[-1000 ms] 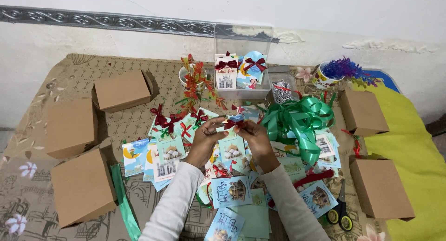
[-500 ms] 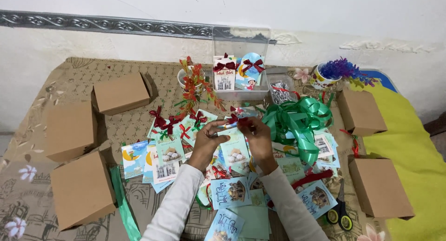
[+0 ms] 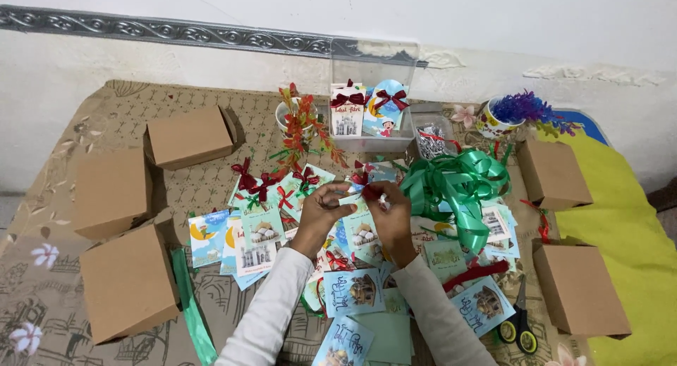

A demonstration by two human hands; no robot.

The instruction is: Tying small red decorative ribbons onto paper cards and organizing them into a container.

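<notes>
My left hand (image 3: 319, 212) and my right hand (image 3: 389, 212) meet over the middle of the table, fingertips pinched together on a small red ribbon bow (image 3: 368, 192) and a white bit between them. Under the hands lie several small greeting cards (image 3: 257, 235) with mosque pictures, some with red bows (image 3: 262, 185) stuck on. A clear plastic box (image 3: 374, 91) at the back holds two finished cards with dark red bows.
Three brown cardboard boxes (image 3: 127, 281) stand on the left, two more (image 3: 578, 285) on the right. A heap of green ribbon (image 3: 458, 186) lies right of my hands. Scissors (image 3: 520, 324) lie front right. Two mugs (image 3: 493, 123) with decorations stand at the back.
My hands have stayed over the card pile, fingers shifting slightly on the red bow. The view has tilted a little downward.
</notes>
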